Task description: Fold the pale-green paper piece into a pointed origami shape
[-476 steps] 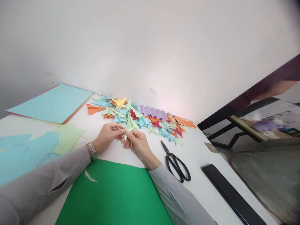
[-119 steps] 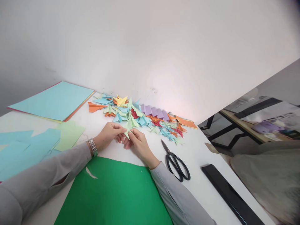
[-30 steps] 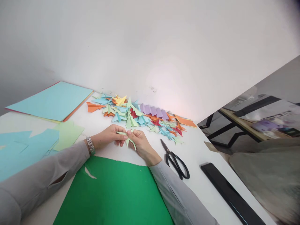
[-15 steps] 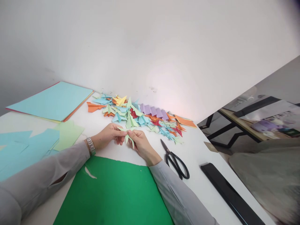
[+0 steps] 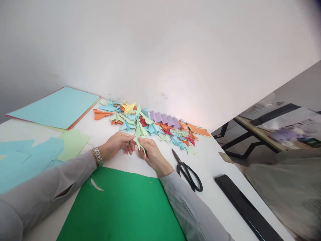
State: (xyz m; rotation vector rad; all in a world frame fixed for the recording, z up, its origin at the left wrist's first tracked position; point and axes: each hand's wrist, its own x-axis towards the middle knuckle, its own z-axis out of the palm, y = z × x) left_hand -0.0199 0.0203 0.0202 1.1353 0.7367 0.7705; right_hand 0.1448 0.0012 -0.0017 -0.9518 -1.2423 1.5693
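A small light green paper airplane [image 5: 138, 143] is held up over the white tabletop, in front of a heap of folded paper planes [image 5: 140, 129]. My right hand [image 5: 153, 154] pinches it between thumb and fingers. From the other side my left hand [image 5: 117, 146], fingers curled, has its thumb and forefinger at the plane's left edge. The fingertips partly cover the paper. Just below both hands lies a green sheet [image 5: 122, 204] with a pale worn mark. Black-handled scissors [image 5: 187, 170] rest to the right of my right hand, tips pointing away.
A stack of large coloured sheets [image 5: 55, 107] lies at the back left, light blue on top. Cut blue pieces [image 5: 37, 164] and light green pieces [image 5: 72, 144] lie nearer. A long black object [image 5: 245, 207] sits by the right table edge. The wall [image 5: 150, 50] rises behind.
The green paper airplane has turned in my fingers, and its left wing no longer stretches across my left fingertips. My left hand has loosened and shifted slightly. Other things stay put.
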